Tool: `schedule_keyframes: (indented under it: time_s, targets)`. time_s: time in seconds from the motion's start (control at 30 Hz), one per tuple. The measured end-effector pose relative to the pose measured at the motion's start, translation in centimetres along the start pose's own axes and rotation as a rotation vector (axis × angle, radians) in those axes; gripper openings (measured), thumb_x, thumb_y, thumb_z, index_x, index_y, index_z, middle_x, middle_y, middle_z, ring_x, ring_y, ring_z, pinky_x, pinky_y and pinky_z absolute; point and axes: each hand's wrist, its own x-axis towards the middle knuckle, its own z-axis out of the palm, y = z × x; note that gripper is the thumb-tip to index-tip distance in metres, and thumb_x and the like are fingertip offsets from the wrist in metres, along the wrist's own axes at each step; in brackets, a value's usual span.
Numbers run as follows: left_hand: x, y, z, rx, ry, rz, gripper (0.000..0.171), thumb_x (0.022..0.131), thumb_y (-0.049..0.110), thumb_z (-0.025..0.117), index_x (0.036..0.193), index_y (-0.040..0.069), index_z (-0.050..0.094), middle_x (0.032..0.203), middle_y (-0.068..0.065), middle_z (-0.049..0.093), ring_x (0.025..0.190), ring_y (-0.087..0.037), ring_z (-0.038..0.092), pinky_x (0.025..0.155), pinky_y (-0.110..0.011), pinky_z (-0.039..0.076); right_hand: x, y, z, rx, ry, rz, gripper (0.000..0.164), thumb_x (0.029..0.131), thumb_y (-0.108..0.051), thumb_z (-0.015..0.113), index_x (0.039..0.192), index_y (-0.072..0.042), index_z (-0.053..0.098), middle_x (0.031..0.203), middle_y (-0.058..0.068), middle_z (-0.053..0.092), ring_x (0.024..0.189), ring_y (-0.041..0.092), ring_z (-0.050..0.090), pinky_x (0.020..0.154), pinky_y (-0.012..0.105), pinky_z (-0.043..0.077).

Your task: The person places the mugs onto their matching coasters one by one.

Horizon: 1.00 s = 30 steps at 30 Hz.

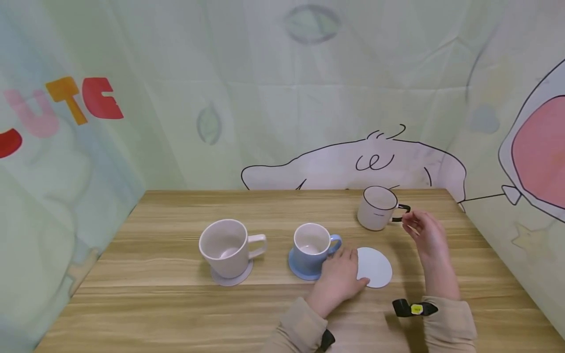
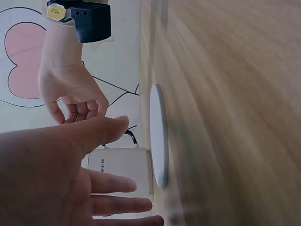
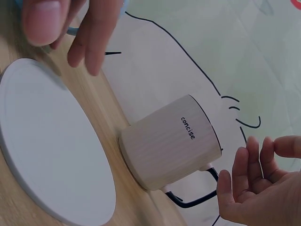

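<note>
My left hand (image 1: 339, 277) hovers low by the left edge of a round white coaster (image 1: 375, 267), its fingers stretched out and holding nothing in the left wrist view. Just behind those fingers is a blue mug (image 1: 304, 261) with a white inside, standing on a blue coaster (image 1: 295, 269). My right hand (image 1: 425, 238) has loosely bent fingers close to the black handle (image 1: 403, 208) of a white mug (image 1: 372, 213) with a dark rim. In the right wrist view that mug (image 3: 169, 143), lettered "concise", stands upright on the table behind the white coaster (image 3: 56, 146); the fingers are apart from its handle.
A larger pale mug (image 1: 224, 250) stands on a greyish coaster (image 1: 231, 279) at the left, its handle pointing right. The wooden table (image 1: 154, 304) ends at a printed cloth backdrop (image 1: 185, 98) at the back and sides.
</note>
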Motion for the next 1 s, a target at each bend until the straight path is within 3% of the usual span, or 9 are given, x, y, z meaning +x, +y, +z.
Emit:
schedule_keyframes:
  time_s: [0.37,0.8,1.0]
  targets:
    - [0.1,0.4,0.6,0.090,-0.008,-0.020,0.071,0.085,0.057,0.061,0.138,0.010,0.050,0.134,-0.002,0.054,0.128,-0.018,0.047,0.101,-0.034,0.046,0.0,-0.1,-0.2,0.019,0.004,0.007,0.026,0.101,-0.025,0.048,0.082,-0.019,0.066,0.082,-0.008,0.069,0.084,0.007,0.061,0.084,0.022,0.048]
    - [0.5,1.0,1.4,0.208,-0.059,-0.115,0.077,0.085,0.064,0.058,0.140,0.011,0.046,0.142,-0.003,0.047,0.129,-0.016,0.045,0.104,-0.028,0.041,0.1,0.0,-0.1,0.050,-0.009,-0.010,0.030,0.101,-0.018,0.046,0.080,-0.016,0.067,0.078,-0.006,0.070,0.080,0.007,0.063,0.084,0.023,0.048]
    - [0.7,1.3,1.6,0.208,-0.073,-0.126,0.079,0.084,0.064,0.058,0.141,0.012,0.045,0.143,-0.003,0.046,0.131,-0.015,0.044,0.106,-0.030,0.041,0.1,-0.1,-0.5,0.044,0.018,0.010,0.029,0.101,-0.020,0.046,0.081,-0.018,0.066,0.079,-0.007,0.068,0.081,0.007,0.062,0.083,0.022,0.048]
